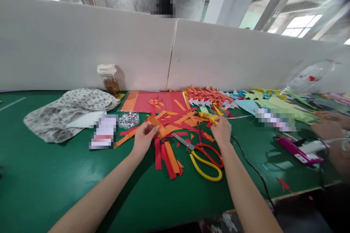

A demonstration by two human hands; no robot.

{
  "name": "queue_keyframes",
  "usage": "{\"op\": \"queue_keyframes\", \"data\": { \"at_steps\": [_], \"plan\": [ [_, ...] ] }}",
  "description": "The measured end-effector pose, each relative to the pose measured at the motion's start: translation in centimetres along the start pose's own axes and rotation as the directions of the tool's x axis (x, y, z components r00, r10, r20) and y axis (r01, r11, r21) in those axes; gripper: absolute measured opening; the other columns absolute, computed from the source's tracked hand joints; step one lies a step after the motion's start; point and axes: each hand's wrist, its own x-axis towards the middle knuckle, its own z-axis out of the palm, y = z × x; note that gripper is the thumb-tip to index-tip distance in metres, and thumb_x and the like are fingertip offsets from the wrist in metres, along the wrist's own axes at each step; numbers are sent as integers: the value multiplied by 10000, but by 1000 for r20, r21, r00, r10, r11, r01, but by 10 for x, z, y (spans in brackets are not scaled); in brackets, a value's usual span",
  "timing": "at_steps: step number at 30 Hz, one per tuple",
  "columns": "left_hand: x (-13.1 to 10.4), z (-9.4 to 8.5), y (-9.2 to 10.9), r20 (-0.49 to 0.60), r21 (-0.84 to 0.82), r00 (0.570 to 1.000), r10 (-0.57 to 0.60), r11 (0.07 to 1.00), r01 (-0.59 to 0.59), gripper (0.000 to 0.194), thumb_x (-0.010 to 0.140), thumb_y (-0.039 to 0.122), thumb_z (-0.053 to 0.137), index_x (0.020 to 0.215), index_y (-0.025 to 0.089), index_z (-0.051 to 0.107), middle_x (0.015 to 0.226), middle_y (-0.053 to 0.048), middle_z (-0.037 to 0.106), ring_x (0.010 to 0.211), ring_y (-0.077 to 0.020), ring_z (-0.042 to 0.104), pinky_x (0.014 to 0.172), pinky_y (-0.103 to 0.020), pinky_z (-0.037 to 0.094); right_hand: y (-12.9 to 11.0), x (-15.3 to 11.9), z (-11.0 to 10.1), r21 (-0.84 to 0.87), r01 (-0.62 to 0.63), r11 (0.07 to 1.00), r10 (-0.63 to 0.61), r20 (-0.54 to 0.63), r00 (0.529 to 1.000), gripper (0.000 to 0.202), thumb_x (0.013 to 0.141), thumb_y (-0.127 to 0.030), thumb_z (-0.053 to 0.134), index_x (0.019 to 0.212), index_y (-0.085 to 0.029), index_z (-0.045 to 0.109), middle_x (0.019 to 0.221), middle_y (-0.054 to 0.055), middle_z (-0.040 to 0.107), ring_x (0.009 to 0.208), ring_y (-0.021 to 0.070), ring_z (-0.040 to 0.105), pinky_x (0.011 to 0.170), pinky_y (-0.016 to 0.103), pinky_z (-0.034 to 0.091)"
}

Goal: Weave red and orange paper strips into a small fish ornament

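Observation:
My left hand (146, 134) is closed in a pinch on a folded orange paper strip (158, 124), over a heap of red and orange paper strips (176, 121). At the heap's right edge, my right hand (222, 130) is bent with its fingers together at a yellow thing (209, 116), whose kind I cannot make out. Between my forearms lie scissors (194, 150) with one red and one yellow handle, blades parted. A dark pen-like stick (199, 131) rests beside them. Behind the heap, a small woven orange-and-red paper fish (155, 102) lies on a red sheet (171, 102).
Many folded paper fish (210, 96) are massed at the back. To the left are a bag of small round eyes (129, 119), a phone-like item (104, 131), patterned cloth (71, 113) and a lidded cup (109, 79). A black cord (253, 169) crosses right, near a magenta device (298, 151) and another person's blurred hand (332, 134).

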Motion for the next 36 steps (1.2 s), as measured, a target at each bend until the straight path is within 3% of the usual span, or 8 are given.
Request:
{"op": "queue_keyframes", "data": {
  "at_steps": [5, 7, 9, 11, 15, 21, 30, 36],
  "plan": [
    [0, 2, 1, 18, -10, 1000, -24, 1000, 24, 229, 671, 363, 693, 727, 164, 595, 695, 10, 617, 664, -121, 580, 653, -234, 465, -28, 2, -19, 70, 89, 994, -87, -32, 996, 202, 652, -146, 510, 852, -173, 515, 899, 104, 559, 897, 248, 497, 811, 375, 377],
    [0, 2, -1, 30, -48, 998, -54, 997, 55, 261, 645, 358, 715, 757, 167, 577, 683, 14, 625, 647, -123, 592, 646, -241, 470, -55, -3, -32, 201, 164, 966, -160, -39, 986, 181, 690, -179, 521, 871, -182, 528, 912, 101, 585, 911, 247, 523, 829, 382, 392],
    [0, 2, -3, 38, -80, 995, -87, 993, 90, 323, 620, 351, 736, 811, 173, 545, 664, 22, 630, 629, -125, 604, 637, -244, 471, -88, -15, -42, 444, 188, 876, -244, 73, 967, 144, 756, -267, 532, 878, -192, 546, 848, 69, 620, 817, 209, 575, 795, 353, 435],
    [1, 2, -4, 56, -92, 992, -112, 989, 117, 374, 611, 349, 744, 851, 178, 513, 641, 29, 632, 610, -125, 609, 626, -243, 468, -119, -32, -45, 650, 103, 753, -334, 243, 911, 203, 777, -358, 556, 898, -196, 577, 869, 58, 654, 817, 186, 608, 783, 330, 461],
    [0, 1, -2, 148, -84, 982, -118, 988, 131, 381, 623, 337, 739, 856, 181, 482, 637, 31, 639, 605, -119, 612, 633, -241, 468, -156, -64, -34, 785, -106, 610, -445, 450, 774, 309, 761, -410, 593, 980, -194, 627, 940, 72, 686, 900, 190, 634, 780, 323, 483],
    [-9, 6, 1, 290, 8, 955, -59, 998, 60, 303, 709, 300, 677, 901, 188, 472, 685, 16, 636, 643, -118, 602, 619, -231, 459, -151, -79, -15, 805, -217, 552, -325, 448, 833, 250, 678, -397, 672, 797, -176, 667, 770, 52, 690, 748, 196, 642, 702, 314, 492],
    [-11, 4, 4, 282, 149, 958, 57, 983, -103, 173, 813, 319, 561, 925, 188, 539, 742, -4, 616, 704, -129, 584, 634, -237, 439, -152, -84, -17, 829, -323, 457, -249, 467, 848, 305, 677, -465, 662, 678, -164, 611, 608, -9, 556, 579, 116, 501, 549, 231, 394],
    [-15, 6, 8, 291, 189, 956, 39, 977, -97, 251, 773, 344, 612, 967, 191, 567, 757, -10, 634, 723, -145, 604, 654, -254, 457, -149, -82, -14, 848, -348, 401, -168, 441, 882, 343, 677, -510, 649, 666, -177, 564, 590, -29, 524, 532, 99, 458, 513, 225, 362]
  ]
}}
